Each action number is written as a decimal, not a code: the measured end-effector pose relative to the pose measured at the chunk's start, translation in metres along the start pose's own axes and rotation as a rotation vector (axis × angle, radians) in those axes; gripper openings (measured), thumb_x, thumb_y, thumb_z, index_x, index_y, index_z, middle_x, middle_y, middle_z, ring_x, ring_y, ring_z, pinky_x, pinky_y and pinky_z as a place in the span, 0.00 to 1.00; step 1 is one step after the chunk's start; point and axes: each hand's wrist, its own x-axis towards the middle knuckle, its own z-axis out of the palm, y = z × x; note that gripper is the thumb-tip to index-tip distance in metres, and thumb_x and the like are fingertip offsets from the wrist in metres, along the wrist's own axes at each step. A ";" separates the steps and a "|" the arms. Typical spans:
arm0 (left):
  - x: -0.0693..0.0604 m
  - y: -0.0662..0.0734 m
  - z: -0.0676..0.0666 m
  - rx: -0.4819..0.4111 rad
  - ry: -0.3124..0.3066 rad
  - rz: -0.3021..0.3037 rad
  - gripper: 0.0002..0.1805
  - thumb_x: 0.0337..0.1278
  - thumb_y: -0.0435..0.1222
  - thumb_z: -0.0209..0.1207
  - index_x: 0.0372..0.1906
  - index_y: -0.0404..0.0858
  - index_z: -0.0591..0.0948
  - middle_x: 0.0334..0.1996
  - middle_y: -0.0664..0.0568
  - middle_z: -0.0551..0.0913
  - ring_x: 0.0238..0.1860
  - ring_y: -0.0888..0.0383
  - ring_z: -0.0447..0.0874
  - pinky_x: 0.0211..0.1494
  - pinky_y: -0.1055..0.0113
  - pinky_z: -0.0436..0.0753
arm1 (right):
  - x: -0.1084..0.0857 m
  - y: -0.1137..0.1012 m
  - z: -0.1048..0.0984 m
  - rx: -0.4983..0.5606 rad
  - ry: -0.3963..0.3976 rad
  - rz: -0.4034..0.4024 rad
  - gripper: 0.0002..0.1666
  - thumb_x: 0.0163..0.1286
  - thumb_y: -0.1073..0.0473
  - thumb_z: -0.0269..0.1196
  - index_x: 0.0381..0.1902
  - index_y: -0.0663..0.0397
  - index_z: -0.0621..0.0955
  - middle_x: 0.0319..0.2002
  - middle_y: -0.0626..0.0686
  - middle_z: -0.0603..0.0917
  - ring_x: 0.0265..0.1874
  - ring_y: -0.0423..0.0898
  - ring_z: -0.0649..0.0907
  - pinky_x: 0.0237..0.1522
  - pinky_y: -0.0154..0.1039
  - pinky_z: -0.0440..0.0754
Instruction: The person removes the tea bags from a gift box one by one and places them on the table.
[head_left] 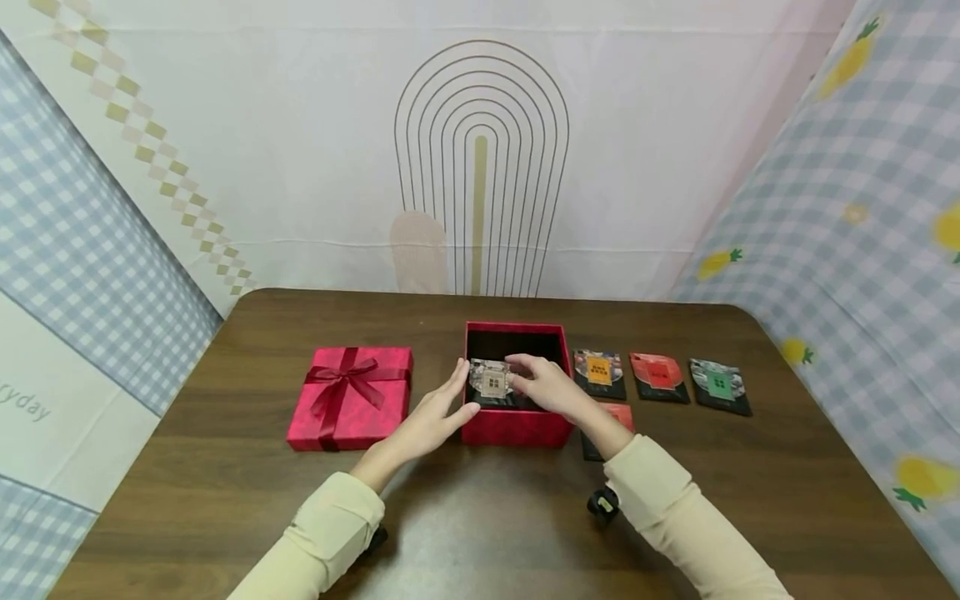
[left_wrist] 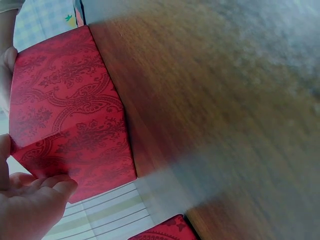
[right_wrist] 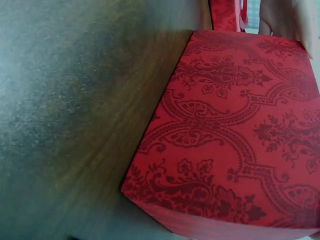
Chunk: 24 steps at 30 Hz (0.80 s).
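A black sachet (head_left: 491,380) with a beige label is inside the mouth of the red patterned box (head_left: 513,427), whose inside is dark. My right hand (head_left: 551,387) reaches over the box's right side and pinches the sachet's right edge. With fingers extended, my left hand (head_left: 431,421) touches the box's left wall, its thumb by the near left corner. In the left wrist view, the left fingertips (left_wrist: 62,187) rest against the box's side. The box's patterned wall (right_wrist: 225,130) fills much of the right wrist view, which hides the sachet.
A red lid (head_left: 300,429) with a dark red bow lies left of the box. To the right lie sachets with orange (head_left: 598,371), red (head_left: 658,377) and green (head_left: 720,383) labels; another sachet (head_left: 592,447) is partly under the right forearm. A patterned cloth hangs behind the wooden table.
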 end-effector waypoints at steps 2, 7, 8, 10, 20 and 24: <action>0.000 0.000 0.000 0.001 0.001 0.000 0.36 0.64 0.39 0.50 0.70 0.33 0.47 0.70 0.40 0.45 0.69 0.48 0.49 0.68 0.53 0.54 | 0.003 -0.001 -0.001 -0.013 -0.031 0.023 0.25 0.69 0.62 0.51 0.61 0.66 0.67 0.55 0.66 0.74 0.38 0.53 0.82 0.42 0.45 0.79; 0.000 0.000 -0.001 0.000 -0.006 -0.004 0.36 0.64 0.39 0.50 0.70 0.34 0.47 0.71 0.41 0.44 0.69 0.48 0.49 0.68 0.53 0.54 | 0.013 0.000 0.004 -0.204 -0.053 0.055 0.24 0.68 0.61 0.52 0.60 0.66 0.69 0.51 0.63 0.77 0.44 0.53 0.80 0.46 0.47 0.76; 0.000 0.000 -0.001 -0.003 -0.007 -0.005 0.36 0.64 0.39 0.50 0.70 0.34 0.47 0.71 0.41 0.44 0.69 0.48 0.49 0.68 0.53 0.54 | 0.016 0.000 0.006 -0.248 -0.054 0.061 0.24 0.68 0.61 0.52 0.60 0.65 0.69 0.51 0.63 0.78 0.47 0.54 0.79 0.48 0.48 0.75; 0.000 0.000 -0.001 -0.005 -0.006 -0.003 0.37 0.64 0.39 0.50 0.70 0.34 0.46 0.71 0.42 0.44 0.69 0.48 0.48 0.68 0.53 0.53 | 0.019 0.002 0.009 -0.323 -0.060 0.071 0.25 0.67 0.60 0.53 0.60 0.66 0.69 0.52 0.63 0.77 0.52 0.56 0.76 0.52 0.50 0.73; -0.001 -0.002 0.000 -0.011 -0.014 0.000 0.36 0.65 0.38 0.50 0.70 0.34 0.46 0.71 0.42 0.44 0.69 0.49 0.47 0.69 0.54 0.52 | 0.021 0.004 0.010 -0.408 -0.157 0.173 0.34 0.68 0.57 0.54 0.66 0.71 0.59 0.61 0.67 0.68 0.61 0.59 0.68 0.60 0.51 0.65; -0.001 -0.003 -0.001 -0.012 -0.022 -0.007 0.37 0.65 0.39 0.50 0.71 0.35 0.46 0.71 0.42 0.43 0.70 0.49 0.47 0.69 0.54 0.52 | 0.022 0.005 0.010 -0.356 -0.225 0.130 0.34 0.68 0.57 0.53 0.66 0.69 0.58 0.62 0.65 0.67 0.61 0.58 0.67 0.61 0.50 0.64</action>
